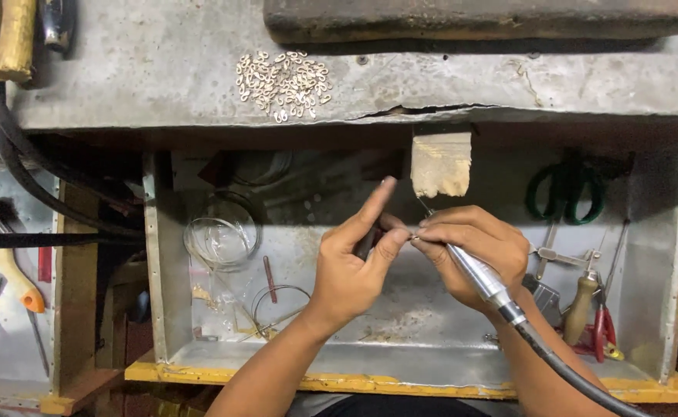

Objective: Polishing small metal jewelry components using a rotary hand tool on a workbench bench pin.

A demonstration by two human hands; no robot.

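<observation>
Head view: looking down on a jeweller's bench.
Right hand (474,247): clamped round a metal rotary handpiece (482,279), black cable trailing near right.
Left hand (354,259): thumb and fingers pinched together on a tiny piece, too small to identify, touching the tool tip.
Beyond: wooden bench peg (441,162).
Far left: pile of small pale metal links (283,83) on the benchtop.

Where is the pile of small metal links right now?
In the head view, the pile of small metal links lies on the grey bench top, upper left of centre, above the metal tray where both hands work.
</observation>
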